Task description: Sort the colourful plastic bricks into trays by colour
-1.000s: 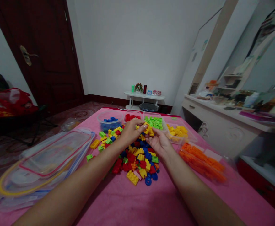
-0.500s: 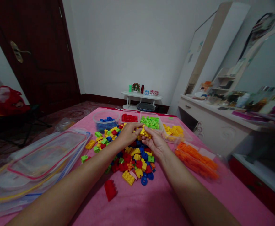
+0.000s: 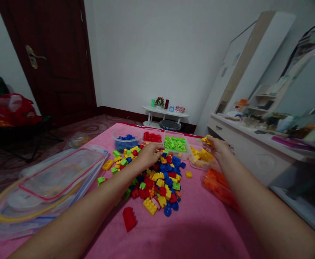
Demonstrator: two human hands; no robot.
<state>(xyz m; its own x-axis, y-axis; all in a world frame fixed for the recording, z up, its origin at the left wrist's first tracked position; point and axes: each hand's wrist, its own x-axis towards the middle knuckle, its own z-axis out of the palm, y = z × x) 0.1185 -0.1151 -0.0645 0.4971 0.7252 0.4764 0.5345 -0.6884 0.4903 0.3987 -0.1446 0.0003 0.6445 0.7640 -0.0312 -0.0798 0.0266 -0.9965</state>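
A heap of mixed plastic bricks in red, blue, yellow and green lies on the pink cloth. My left hand rests on the far side of the heap, its fingers curled down among the bricks. My right hand is held over the clear tub of yellow bricks, closed on a few yellow bricks. Behind the heap stand a tub of blue bricks, a tub of red bricks and a tub of green bricks. A tub of orange bricks sits under my right forearm.
Stacked clear tub lids with coloured rims lie at the left. One red brick lies apart near the front. A white dresser runs along the right. A small white table and a dark door are beyond.
My right hand has swung from the heap to the right, over the yellow tub, carrying yellow bricks. My left hand stays at the heap. A yellow brick now lies loose right of the heap.
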